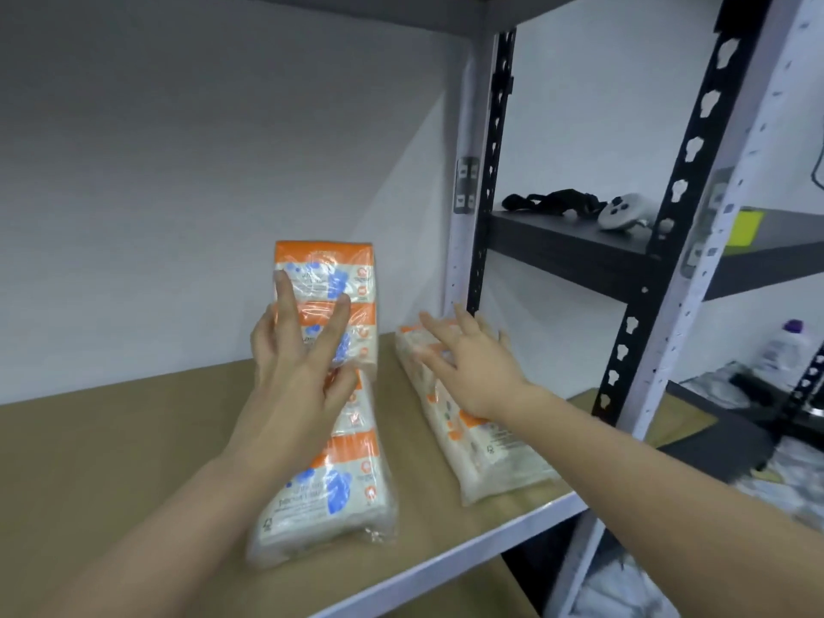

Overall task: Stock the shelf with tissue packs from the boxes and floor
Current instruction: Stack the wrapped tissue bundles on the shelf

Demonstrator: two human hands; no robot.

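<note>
The left hand [298, 363] is spread open, fingers straight, its fingertips [282, 283] pressed against the face of the upright pack [327, 301] — most likely to steady it so it stays standing against the back wall. The right hand [468, 370] is open too, palm down with fingers splayed over the far end of the right pack [484, 443]; whether it presses or only hovers there cannot be told, but it looks placed to square that pack towards the shelf's right rear corner.

Three packs are on the shelf [111, 461], a brown board with a white front edge. The upright one stands near the back edge. The front pack [330, 492] lies flat in line with it, reaching almost to the front edge. The right pack lies flat beside them, angled, its near end close to the front edge by the right post [695, 243].

Each pack is a long soft bundle in clear crinkled film — white tissue with orange bands and blue leaf prints — so it should give under the fingers and slump easily
</note>
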